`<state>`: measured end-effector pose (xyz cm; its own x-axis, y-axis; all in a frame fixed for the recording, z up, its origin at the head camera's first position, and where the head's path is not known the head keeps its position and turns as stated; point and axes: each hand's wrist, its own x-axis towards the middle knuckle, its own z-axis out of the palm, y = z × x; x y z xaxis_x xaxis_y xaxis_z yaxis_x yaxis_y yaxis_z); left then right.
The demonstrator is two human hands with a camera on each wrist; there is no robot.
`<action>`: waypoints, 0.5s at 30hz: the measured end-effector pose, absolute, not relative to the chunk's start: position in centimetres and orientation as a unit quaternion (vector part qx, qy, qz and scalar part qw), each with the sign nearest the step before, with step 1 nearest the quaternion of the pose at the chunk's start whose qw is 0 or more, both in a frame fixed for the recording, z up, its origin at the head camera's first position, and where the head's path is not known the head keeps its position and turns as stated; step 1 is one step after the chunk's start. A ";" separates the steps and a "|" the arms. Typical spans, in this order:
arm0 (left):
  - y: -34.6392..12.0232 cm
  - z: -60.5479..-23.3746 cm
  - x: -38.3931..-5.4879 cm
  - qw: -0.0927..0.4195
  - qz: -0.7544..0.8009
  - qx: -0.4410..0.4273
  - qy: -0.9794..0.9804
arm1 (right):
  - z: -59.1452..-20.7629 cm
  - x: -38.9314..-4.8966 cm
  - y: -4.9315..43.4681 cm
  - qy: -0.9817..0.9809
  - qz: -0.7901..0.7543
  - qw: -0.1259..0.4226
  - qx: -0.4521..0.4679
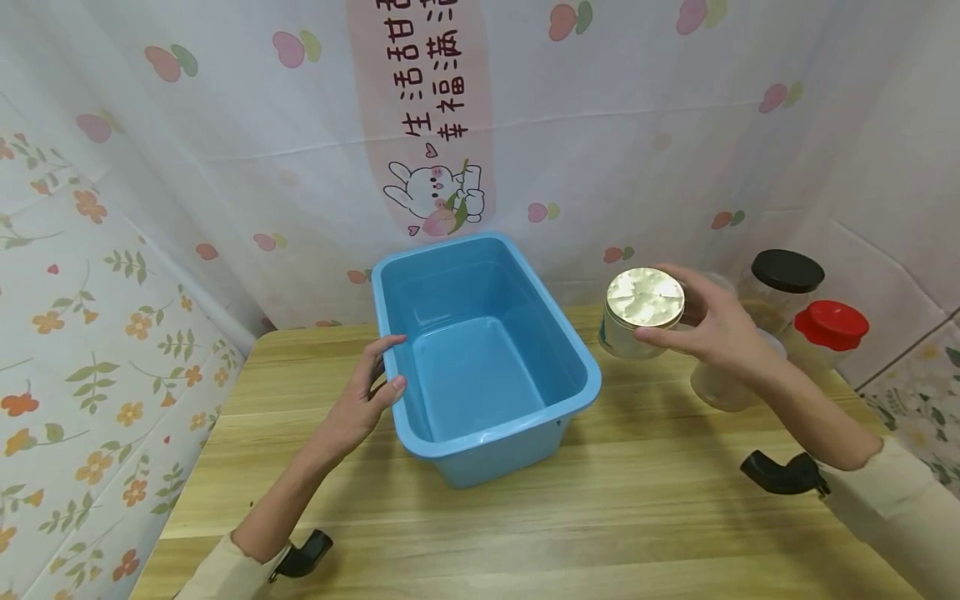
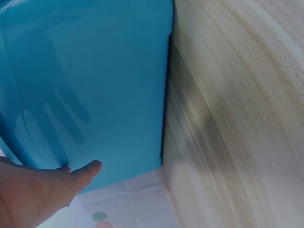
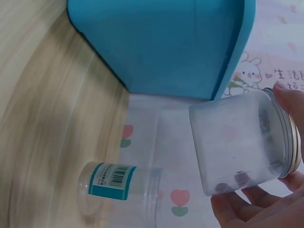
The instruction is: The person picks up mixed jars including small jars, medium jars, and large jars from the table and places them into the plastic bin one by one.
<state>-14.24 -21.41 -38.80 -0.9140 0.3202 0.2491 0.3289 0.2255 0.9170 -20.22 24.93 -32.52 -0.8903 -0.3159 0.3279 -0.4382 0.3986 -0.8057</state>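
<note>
A deep blue plastic basin [image 1: 480, 375] stands on the table, and my left hand [image 1: 367, 387] grips its left rim. In the left wrist view, the thumb of that hand [image 2: 52, 190] lies by the basin's side wall [image 2: 114, 95]. To the basin's right, my right hand [image 1: 712, 321] holds a clear plastic jar with a shiny gold lid [image 1: 645, 297]. The right wrist view shows this jar [image 3: 232, 142] off the table, thumb on the lid side and fingers around the body. Its see-through body looks empty.
Beyond my right hand stand a jar with a black lid [image 1: 787, 271], one with a red lid [image 1: 832, 325] and a clear jar [image 1: 723, 387]. A clear jar with a teal barcode label [image 3: 114, 180] shows in the right wrist view. A printed curtain [image 1: 600, 150] hangs behind the wooden table [image 1: 645, 517].
</note>
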 end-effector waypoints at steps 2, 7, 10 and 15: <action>-21.4 -38.8 -14.3 0.004 -0.587 -0.208 -0.782 | -32.2 -20.3 24.8 -0.834 0.498 0.064 0.227; -21.4 -38.8 -14.3 0.003 -0.588 -0.206 -0.782 | -31.6 -20.3 24.6 -0.843 0.482 0.065 0.228; -21.4 -38.8 -14.2 0.002 -0.588 -0.207 -0.782 | -31.2 -20.2 24.4 -0.850 0.474 0.063 0.222; -21.4 -38.9 -14.3 0.002 -0.590 -0.209 -0.780 | -30.7 -20.0 24.1 -0.854 0.470 0.059 0.214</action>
